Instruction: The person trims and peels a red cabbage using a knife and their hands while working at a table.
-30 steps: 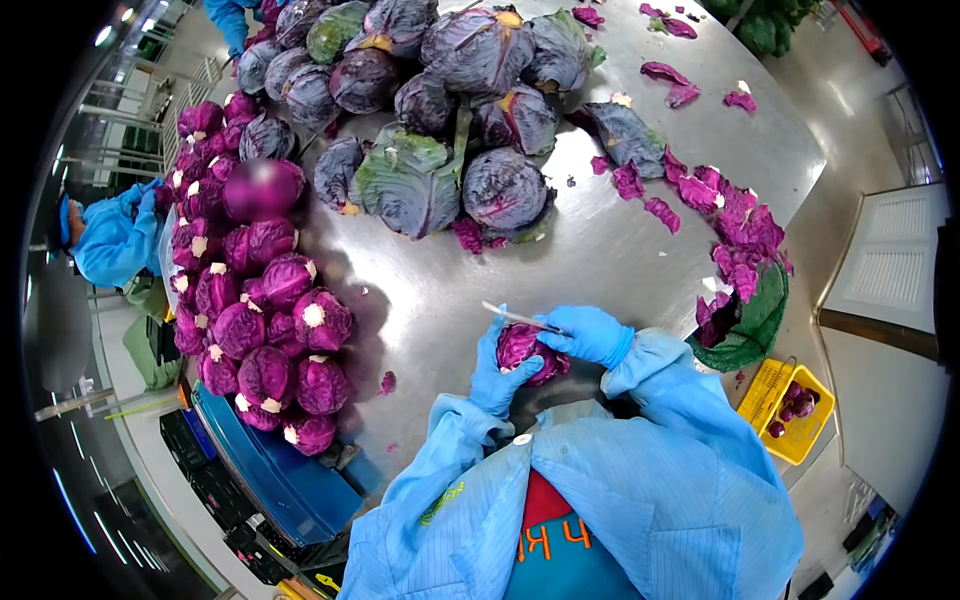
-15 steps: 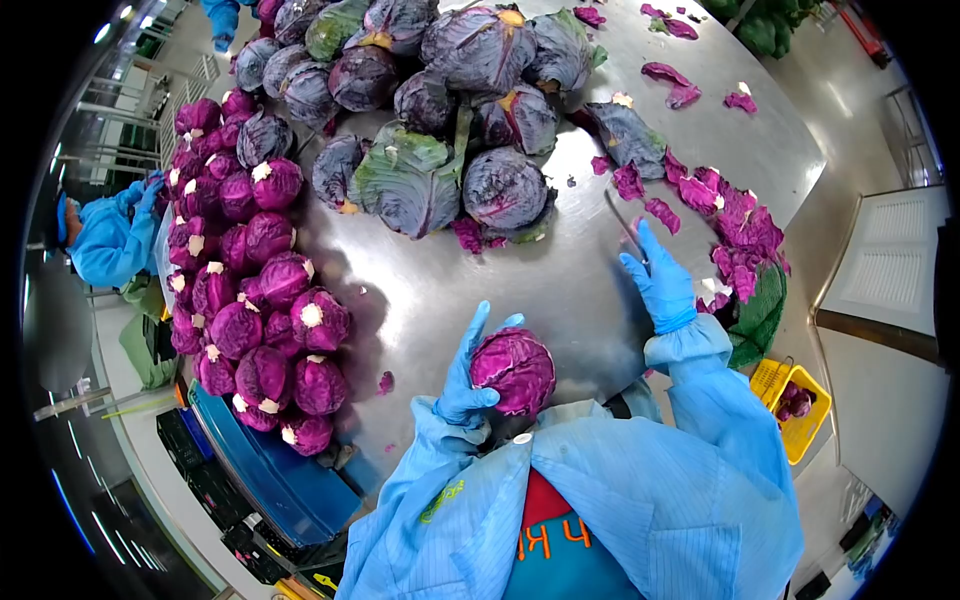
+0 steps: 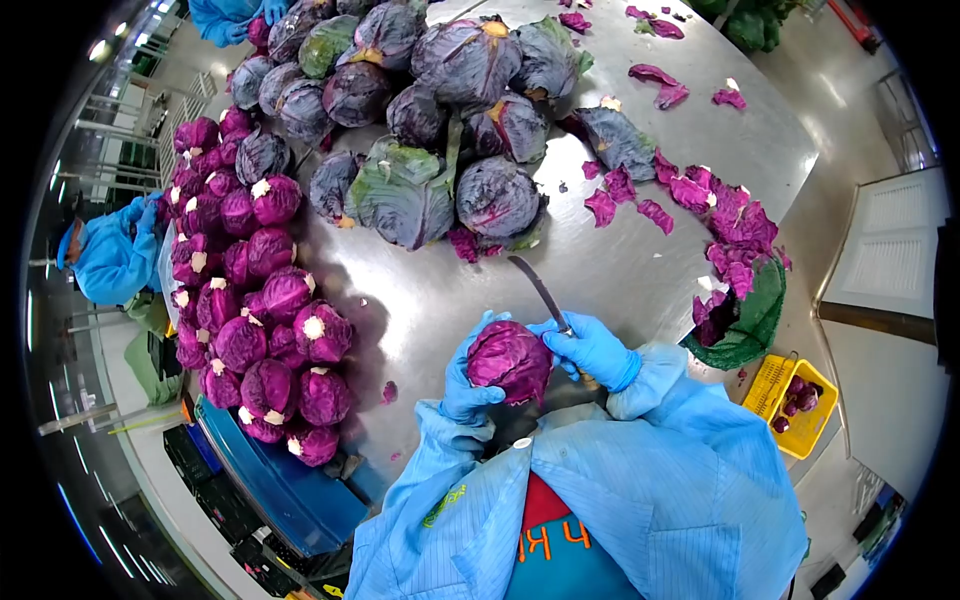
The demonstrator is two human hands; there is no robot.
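Note:
A peeled red cabbage rests in my left hand, whose gloved fingers wrap round its left side. My right hand is closed on the handle of a knife, with the curved blade pointing up and away over the table. The fingertips of that hand are at the cabbage's right side; whether they touch it I cannot tell. Beyond the blade lie untrimmed cabbages with dark outer leaves. Trimmed purple cabbages with pale cut stems are piled to the left.
Loose purple leaves lie along the right of the steel table, by a green mesh bag. A yellow crate holding cabbage pieces stands lower right. A blue bin is at lower left. Co-workers in blue stand across the left side.
My right hand has come in from the right with the knife, beside the cabbage. My left fingers have closed further round the cabbage. A leaf has dropped near the other scraps.

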